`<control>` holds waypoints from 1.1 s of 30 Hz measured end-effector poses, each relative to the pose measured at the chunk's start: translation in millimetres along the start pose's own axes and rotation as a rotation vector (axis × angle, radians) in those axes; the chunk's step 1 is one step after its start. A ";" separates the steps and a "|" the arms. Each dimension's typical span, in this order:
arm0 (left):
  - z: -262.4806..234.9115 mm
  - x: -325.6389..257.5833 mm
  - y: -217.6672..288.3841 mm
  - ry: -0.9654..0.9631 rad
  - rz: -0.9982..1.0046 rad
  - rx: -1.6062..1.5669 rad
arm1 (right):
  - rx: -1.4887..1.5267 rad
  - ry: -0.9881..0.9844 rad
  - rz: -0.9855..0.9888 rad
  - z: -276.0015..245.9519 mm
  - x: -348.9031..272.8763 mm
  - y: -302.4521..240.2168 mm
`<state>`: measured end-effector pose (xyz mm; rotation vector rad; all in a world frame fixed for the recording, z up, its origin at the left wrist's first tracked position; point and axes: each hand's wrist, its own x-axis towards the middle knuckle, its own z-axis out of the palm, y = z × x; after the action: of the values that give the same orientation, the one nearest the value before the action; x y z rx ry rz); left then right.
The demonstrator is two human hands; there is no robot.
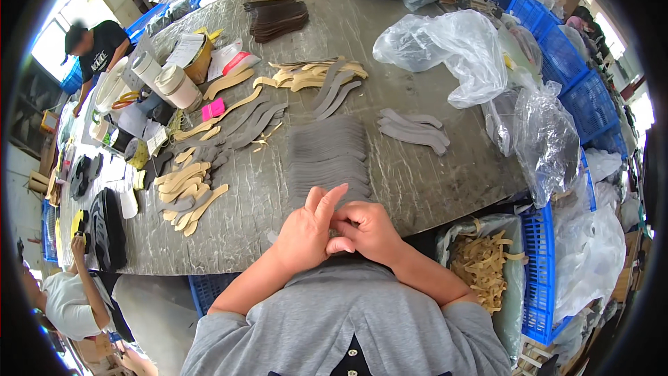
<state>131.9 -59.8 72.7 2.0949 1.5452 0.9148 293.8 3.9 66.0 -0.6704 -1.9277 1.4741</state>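
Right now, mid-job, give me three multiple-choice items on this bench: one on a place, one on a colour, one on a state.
1. Where is the big stack of grey strips?
A. just beyond both hands
B. in the blue crate
C. on the floor

2. What colour are the loose strips in the clear bag at the person's right?
A. black
B. tan
C. pink

3. How are the left hand and right hand?
A. wide apart
B. together at the table's near edge
C. one raised overhead

Answers: 1 A, the stack lies on the table straight ahead of the hands. 2 B, the bag's strips are tan. 3 B, the fingers meet in front of the chest.
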 end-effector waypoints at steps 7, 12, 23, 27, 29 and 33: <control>-4.6 -2.1 -1.7 -0.036 -0.023 -0.219 | 0.148 -0.011 0.166 4.5 -1.9 3.6; 2.7 -0.2 -13.8 0.074 0.072 -0.434 | 0.469 -0.020 0.279 7.4 -0.6 9.7; -30.1 18.7 7.7 0.183 -0.157 -0.244 | 0.887 -0.037 0.111 -0.1 6.2 21.3; -29.7 25.4 0.7 0.135 0.214 -0.180 | 0.982 0.027 0.232 0.1 6.1 15.5; -29.1 20.1 -6.4 0.195 0.140 -0.162 | 1.161 0.187 0.290 -6.7 11.5 8.0; -42.6 -4.8 -22.0 0.243 -0.228 -0.108 | 1.444 0.565 0.138 -84.4 -0.2 33.5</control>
<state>86.1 -60.4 87.8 1.7415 1.7670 1.1720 356.4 67.6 49.6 -0.3996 -0.1478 1.9678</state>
